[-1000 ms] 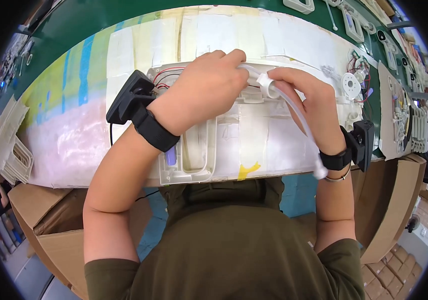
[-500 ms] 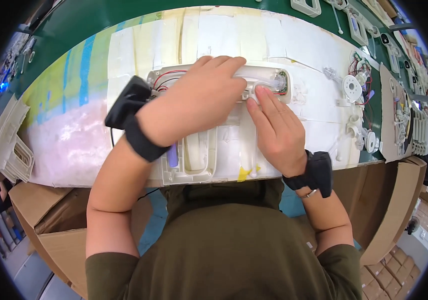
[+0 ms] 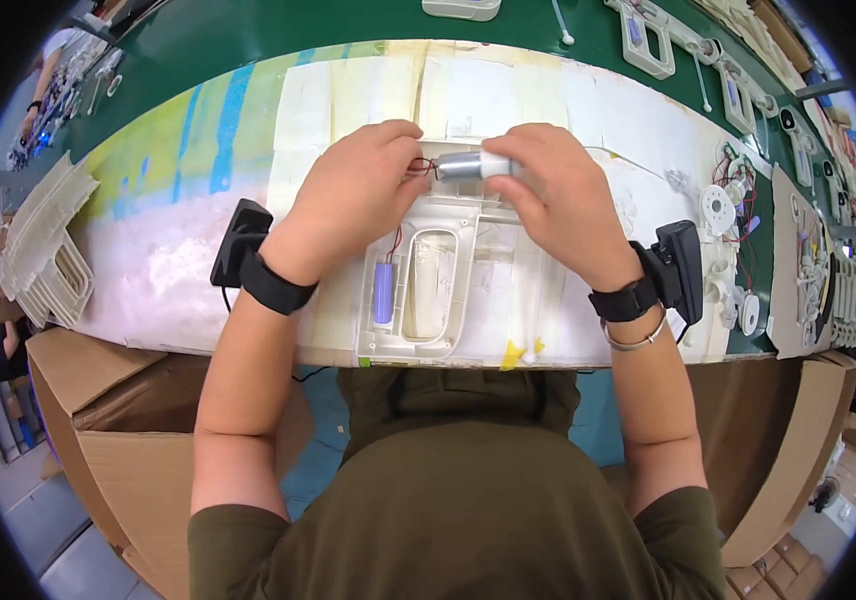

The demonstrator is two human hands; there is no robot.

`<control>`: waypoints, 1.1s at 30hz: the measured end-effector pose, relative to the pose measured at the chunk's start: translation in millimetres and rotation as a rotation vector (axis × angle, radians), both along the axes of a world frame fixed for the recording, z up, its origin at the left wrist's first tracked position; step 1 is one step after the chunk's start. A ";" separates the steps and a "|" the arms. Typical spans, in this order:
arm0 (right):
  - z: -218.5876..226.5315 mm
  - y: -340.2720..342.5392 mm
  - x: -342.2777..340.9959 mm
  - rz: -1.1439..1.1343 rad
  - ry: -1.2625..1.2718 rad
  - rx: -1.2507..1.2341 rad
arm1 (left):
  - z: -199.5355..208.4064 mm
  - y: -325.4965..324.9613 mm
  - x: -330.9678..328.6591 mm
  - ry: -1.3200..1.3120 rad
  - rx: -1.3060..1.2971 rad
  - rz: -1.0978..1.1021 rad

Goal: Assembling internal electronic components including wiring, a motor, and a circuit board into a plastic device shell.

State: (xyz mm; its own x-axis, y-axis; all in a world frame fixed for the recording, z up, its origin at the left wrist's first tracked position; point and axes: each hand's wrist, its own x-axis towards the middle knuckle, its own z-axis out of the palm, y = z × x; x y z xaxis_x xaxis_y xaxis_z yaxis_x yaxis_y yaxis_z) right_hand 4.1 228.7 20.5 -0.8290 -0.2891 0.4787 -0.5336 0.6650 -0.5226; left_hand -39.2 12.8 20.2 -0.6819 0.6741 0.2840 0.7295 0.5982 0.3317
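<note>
Hands at silver cylinder — thin wires, white housing

I see a plain dark olive T-shirt with short, loose sleeves in the same cloth. A wide black left wrist strap and a matching right wrist strap each carry a chunky, angular black box with a thin black cable. Just beside the right wrist strap sits a slim, silvery bangle.
</note>
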 end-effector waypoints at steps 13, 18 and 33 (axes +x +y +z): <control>-17.3 -5.1 2.3 -0.022 0.050 0.037 | 4.0 -5.6 -14.1 -0.159 -0.066 -0.207; -7.1 -5.0 7.4 -0.079 0.104 0.222 | 10.3 -5.1 -3.0 -0.043 -0.112 -0.108; -8.6 -10.3 27.3 -0.200 0.079 -0.008 | 12.9 15.9 10.9 -0.002 -0.193 0.023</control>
State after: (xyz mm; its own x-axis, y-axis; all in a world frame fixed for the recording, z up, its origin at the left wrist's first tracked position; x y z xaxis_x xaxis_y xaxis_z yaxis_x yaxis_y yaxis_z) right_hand 31.4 218.4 11.9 -0.8296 -0.1183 0.5456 -0.4305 0.7579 -0.4902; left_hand -28.3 28.6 33.1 -0.6983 0.6999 0.1500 0.7142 0.6675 0.2106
